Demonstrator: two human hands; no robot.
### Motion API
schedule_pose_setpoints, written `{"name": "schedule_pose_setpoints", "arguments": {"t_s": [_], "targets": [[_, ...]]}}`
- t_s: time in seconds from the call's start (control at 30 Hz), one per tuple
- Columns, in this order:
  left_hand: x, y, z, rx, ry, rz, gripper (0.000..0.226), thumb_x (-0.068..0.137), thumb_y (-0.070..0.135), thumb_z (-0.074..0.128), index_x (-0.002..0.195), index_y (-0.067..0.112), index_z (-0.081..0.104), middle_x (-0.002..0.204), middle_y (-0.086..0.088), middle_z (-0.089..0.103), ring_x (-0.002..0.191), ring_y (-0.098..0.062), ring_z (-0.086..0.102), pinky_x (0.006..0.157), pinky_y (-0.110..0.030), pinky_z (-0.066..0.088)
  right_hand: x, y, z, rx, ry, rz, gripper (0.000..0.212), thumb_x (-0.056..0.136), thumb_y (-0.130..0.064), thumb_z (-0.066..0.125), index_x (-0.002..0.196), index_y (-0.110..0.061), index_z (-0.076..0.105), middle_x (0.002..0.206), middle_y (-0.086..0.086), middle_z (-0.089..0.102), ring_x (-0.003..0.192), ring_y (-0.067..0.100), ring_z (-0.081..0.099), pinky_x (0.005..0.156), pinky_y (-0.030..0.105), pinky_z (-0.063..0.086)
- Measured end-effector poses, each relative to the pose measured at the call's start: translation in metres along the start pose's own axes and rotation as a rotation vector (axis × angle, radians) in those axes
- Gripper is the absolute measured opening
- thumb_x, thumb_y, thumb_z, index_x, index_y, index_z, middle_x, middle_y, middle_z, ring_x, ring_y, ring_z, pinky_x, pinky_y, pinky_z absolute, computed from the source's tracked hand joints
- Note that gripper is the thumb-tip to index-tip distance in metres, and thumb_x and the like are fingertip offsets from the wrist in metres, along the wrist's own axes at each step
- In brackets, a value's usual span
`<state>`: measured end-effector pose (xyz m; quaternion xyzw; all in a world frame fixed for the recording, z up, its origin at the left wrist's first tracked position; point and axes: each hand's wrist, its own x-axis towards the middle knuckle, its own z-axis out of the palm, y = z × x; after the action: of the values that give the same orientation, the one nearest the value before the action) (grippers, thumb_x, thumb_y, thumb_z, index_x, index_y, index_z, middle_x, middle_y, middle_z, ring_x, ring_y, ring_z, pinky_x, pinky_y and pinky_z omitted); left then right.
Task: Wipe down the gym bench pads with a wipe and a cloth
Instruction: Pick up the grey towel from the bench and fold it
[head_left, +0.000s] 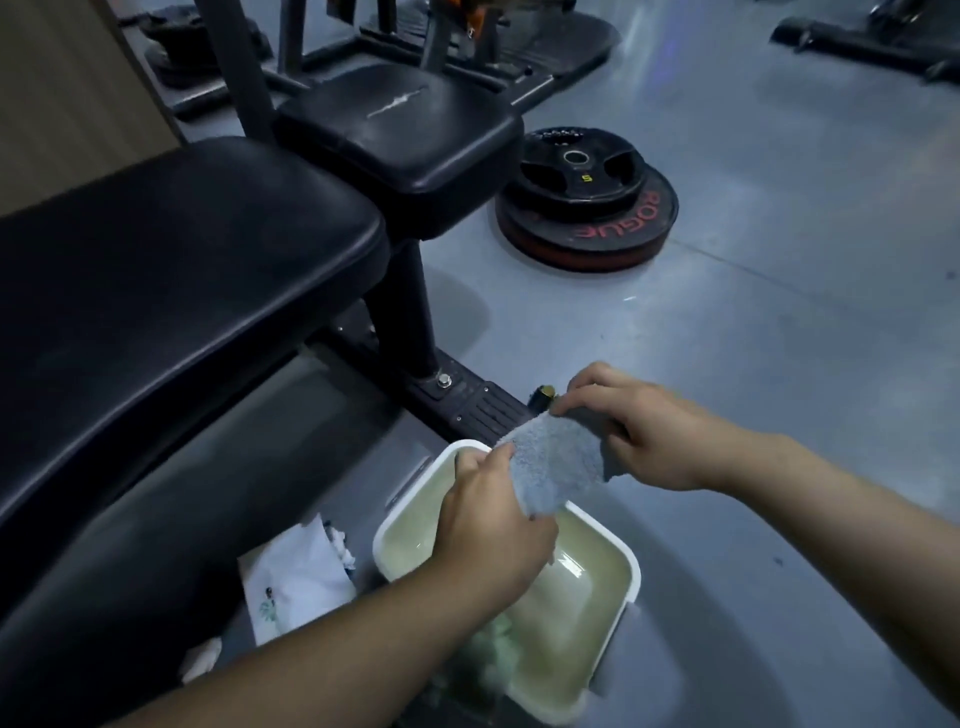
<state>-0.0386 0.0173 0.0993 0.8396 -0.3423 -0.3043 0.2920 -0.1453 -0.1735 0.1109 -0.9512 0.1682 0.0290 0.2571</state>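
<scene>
Cloth (558, 460) between left hand (493, 519), right hand (639, 431)

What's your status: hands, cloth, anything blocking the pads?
Left hand, right hand both grip blue cloth over white tub. Bench pad, seat pad: no hand on them. Weight plates on floor beside seat pad, not blocking.

The single view came from a wide-angle camera on the person's head, facing forward and steeply down over both forearms. The left hand (488, 517) and right hand (649, 436), gripping the cloth (558, 460) over the white tub (632, 571), sat close beneath it in the lower frame; the bench pad (182, 291) filled the near left, and the weight plates (587, 208) lay farther ahead on the floor (779, 338).
</scene>
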Motion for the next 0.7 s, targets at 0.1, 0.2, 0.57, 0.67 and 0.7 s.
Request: {"name": "schedule_pose_setpoints", "arguments": {"t_s": [0.1,0.2,0.57,0.67,0.7], "targets": [[0.017,-0.005,0.025,0.054,-0.031,-0.07,0.054,0.085,0.021,0.061,0.136,0.028,0.044,0.112,0.008,0.031,0.086,-0.019,0.053,0.074,-0.027,0.048,0.011,0.022,0.026,-0.025,-0.064,0.032,0.057,0.079,-0.001,0.047,0.126,-0.03,0.058,0.131,-0.011,0.043,0.097,0.01,0.05,0.07,0.012,0.032],[0.028,-0.01,0.045,0.129,-0.08,-0.155,0.047,0.089,0.022,0.06,0.132,0.025,0.042,0.116,0.003,0.033,0.087,-0.021,0.055,0.076,-0.027,0.047,0.02,0.042,0.051,-0.039,-0.129,0.06,0.053,0.081,-0.003,0.048,0.124,-0.032,0.058,0.132,-0.012,0.041,0.091,0.018,0.055,0.071,0.025,0.037],[0.054,-0.038,0.077,0.168,-0.193,-0.211,0.058,0.092,0.016,0.06,0.142,0.018,0.029,0.135,-0.005,0.032,0.114,-0.025,0.058,0.091,-0.028,0.045,0.044,0.079,0.112,0.019,-0.104,0.068,0.05,0.076,-0.002,0.042,0.115,-0.03,0.057,0.125,-0.009,0.046,0.081,0.022,0.058,0.064,0.038,0.05],[0.054,-0.042,0.081,0.172,-0.207,-0.238,0.061,0.09,0.018,0.062,0.14,0.014,0.026,0.138,-0.007,0.03,0.116,-0.028,0.057,0.089,-0.031,0.045,0.048,0.079,0.119,0.02,-0.094,0.084,0.043,0.079,-0.002,0.041,0.112,-0.028,0.053,0.123,-0.008,0.047,0.074,0.021,0.055,0.06,0.037,0.048],[0.053,-0.044,0.082,0.18,-0.208,-0.244,0.061,0.089,0.02,0.062,0.138,0.014,0.026,0.137,-0.008,0.03,0.115,-0.029,0.057,0.087,-0.032,0.044,0.049,0.08,0.123,0.024,-0.087,0.08,0.039,0.081,-0.004,0.041,0.11,-0.027,0.053,0.123,-0.008,0.047,0.072,0.02,0.054,0.06,0.037,0.048]]}}
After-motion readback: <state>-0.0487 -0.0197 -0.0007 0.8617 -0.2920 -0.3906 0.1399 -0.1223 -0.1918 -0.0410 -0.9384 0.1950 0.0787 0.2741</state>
